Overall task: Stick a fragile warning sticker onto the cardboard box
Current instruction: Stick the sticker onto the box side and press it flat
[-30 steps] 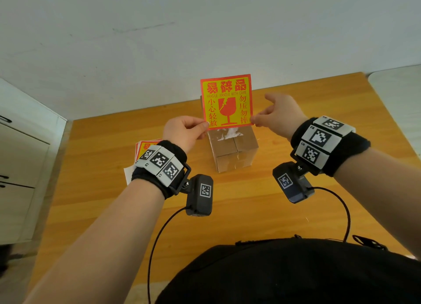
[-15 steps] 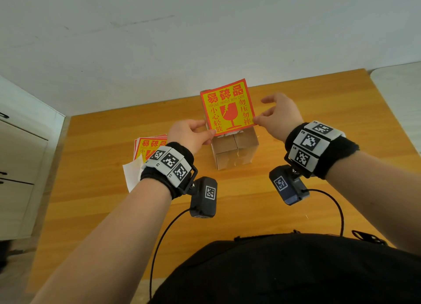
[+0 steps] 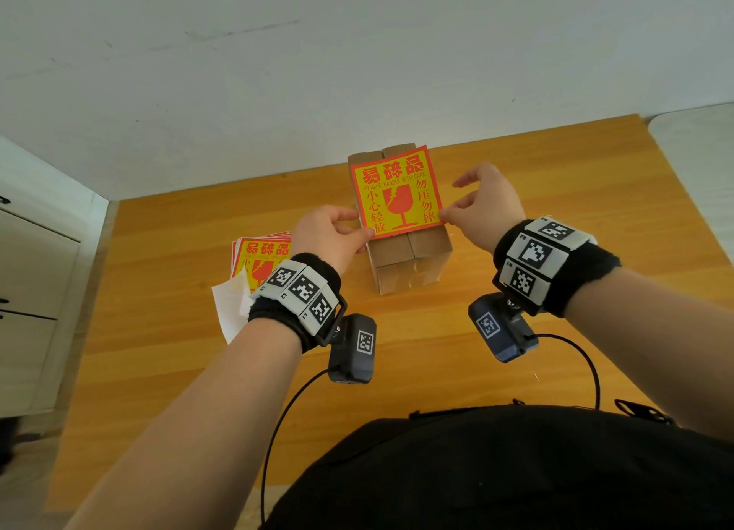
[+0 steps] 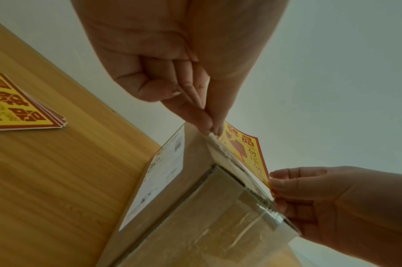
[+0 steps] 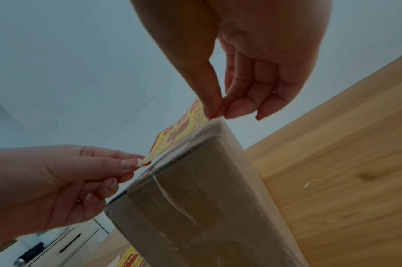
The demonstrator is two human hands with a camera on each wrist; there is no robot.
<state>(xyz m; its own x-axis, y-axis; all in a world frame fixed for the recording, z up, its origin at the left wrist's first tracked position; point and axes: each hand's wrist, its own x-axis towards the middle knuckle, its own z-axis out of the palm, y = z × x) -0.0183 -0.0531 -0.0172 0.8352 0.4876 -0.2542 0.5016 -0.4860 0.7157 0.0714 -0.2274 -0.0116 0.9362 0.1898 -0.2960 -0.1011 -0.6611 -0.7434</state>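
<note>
A red and yellow fragile sticker [image 3: 397, 194] hangs flat just above the top of the taped cardboard box [image 3: 409, 261], which stands on the wooden table [image 3: 556, 196]. My left hand [image 3: 331, 237] pinches the sticker's near left corner between thumb and fingers. My right hand [image 3: 482, 208] pinches its near right corner. In the left wrist view the sticker [image 4: 245, 153] tilts up off the box's near top edge [image 4: 229, 162]. The right wrist view shows the sticker [image 5: 179, 130] a little above the box [image 5: 206, 198]. A white label [image 4: 158, 173] covers the box's left side.
A stack of several more fragile stickers [image 3: 260, 257] lies on the table left of the box, with a white backing sheet [image 3: 228, 309] beside it. White drawers [image 3: 28, 283] stand to the far left. A white wall runs behind the table.
Both hands have brought the sticker down and forward from an upright hold in the air to lie almost flat over the box top. The box has not moved.
</note>
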